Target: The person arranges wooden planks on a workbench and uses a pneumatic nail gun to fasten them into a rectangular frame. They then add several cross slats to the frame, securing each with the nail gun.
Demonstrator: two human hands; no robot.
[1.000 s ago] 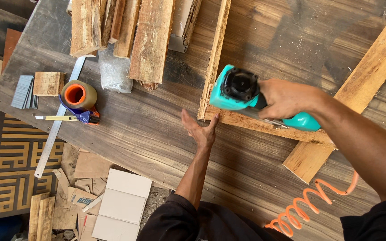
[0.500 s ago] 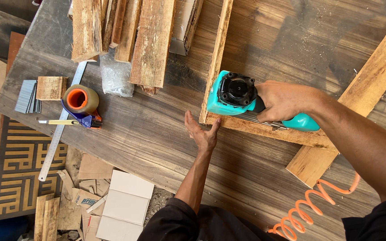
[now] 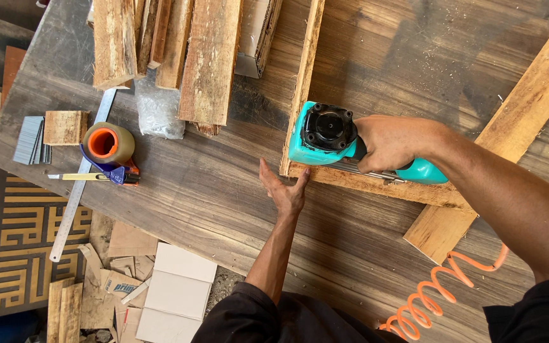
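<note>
My right hand (image 3: 392, 143) grips a teal and black pneumatic nail gun (image 3: 326, 134) and presses its nose down on the corner of a wooden frame. That corner joins an upright narrow strip (image 3: 305, 70) and a lower strip (image 3: 382, 185). My left hand (image 3: 284, 190) lies flat on the dark wooden table (image 3: 192, 190), fingers spread, its edge braced against the outside of the same corner. An orange coiled air hose (image 3: 433, 292) runs down at the lower right.
Several rough boards (image 3: 208, 60) are stacked at the top. A tape dispenser (image 3: 110, 147), a pencil (image 3: 77, 176), a steel ruler (image 3: 81, 184), a small wood block (image 3: 65, 127) and nail strips (image 3: 30, 140) lie at the left. A loose plank (image 3: 503, 133) crosses the right side. Cardboard scraps (image 3: 173, 292) cover the floor.
The nail gun and my right hand have stayed on the frame corner, and my left hand stays braced against it. Only the view has drifted slightly.
</note>
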